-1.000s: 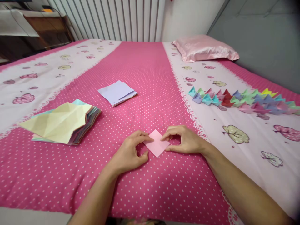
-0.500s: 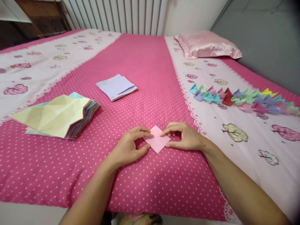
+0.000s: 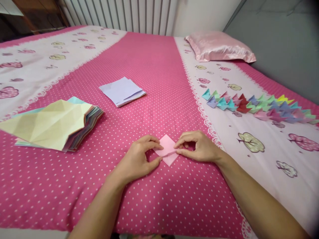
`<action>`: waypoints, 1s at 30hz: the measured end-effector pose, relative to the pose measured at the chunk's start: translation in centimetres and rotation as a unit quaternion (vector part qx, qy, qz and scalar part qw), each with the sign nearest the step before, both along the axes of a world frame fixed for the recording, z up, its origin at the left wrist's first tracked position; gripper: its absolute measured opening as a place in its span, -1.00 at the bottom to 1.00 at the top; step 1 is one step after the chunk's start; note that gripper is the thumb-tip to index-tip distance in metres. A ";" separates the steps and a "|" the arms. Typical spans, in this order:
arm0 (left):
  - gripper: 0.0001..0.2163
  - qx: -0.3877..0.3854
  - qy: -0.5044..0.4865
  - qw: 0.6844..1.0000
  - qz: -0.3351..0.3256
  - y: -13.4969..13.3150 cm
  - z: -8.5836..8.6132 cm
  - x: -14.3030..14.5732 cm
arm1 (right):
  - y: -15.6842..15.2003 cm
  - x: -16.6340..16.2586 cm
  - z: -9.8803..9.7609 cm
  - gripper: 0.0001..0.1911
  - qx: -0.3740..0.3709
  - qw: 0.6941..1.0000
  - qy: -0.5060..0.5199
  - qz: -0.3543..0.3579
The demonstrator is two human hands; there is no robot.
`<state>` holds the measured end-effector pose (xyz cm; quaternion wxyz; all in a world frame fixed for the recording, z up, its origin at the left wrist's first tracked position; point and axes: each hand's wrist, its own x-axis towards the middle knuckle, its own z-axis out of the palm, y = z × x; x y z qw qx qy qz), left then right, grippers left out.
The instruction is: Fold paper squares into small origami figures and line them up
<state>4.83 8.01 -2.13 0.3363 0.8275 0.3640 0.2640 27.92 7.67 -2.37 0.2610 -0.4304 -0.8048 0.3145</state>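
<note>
A small pink origami paper (image 3: 167,146) lies diamond-wise on the dotted pink bedspread, its near corner pointing at me. Its upper layer is lifted along a crease across the middle, and the lower layer shows beneath. My left hand (image 3: 139,156) rests at its left corner, fingers on the top and thumb by the lower left edge. At the right corner, my right hand (image 3: 199,146) pinches the paper's edge between thumb and forefinger; the other fingers are curled.
A thick stack of creased coloured paper (image 3: 54,124) lies on the left. Beyond my hands is a pile of pale lilac square sheets (image 3: 121,90). Rows of small folded paper boats (image 3: 259,105) stand on the right, with a pink satin pillow (image 3: 219,46) behind them.
The pink paper's upper layer has come up from the near corner, baring the layer below. My right fingers have shifted slightly at the right corner. The view has tilted a little.
</note>
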 end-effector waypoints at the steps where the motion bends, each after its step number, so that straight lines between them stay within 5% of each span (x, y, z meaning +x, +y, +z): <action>1: -0.82 0.003 0.000 1.000 0.002 0.0 0.0 0.0 | 0.0 0.0 0.0 -0.90 0.003 1.000 -0.002 -0.001; 30: -0.87 0.047 0.101 0.973 0.202 -0.4 -0.7 1.5 | -0.5 -1.3 -0.1 -0.90 -0.053 0.984 -0.102 -0.135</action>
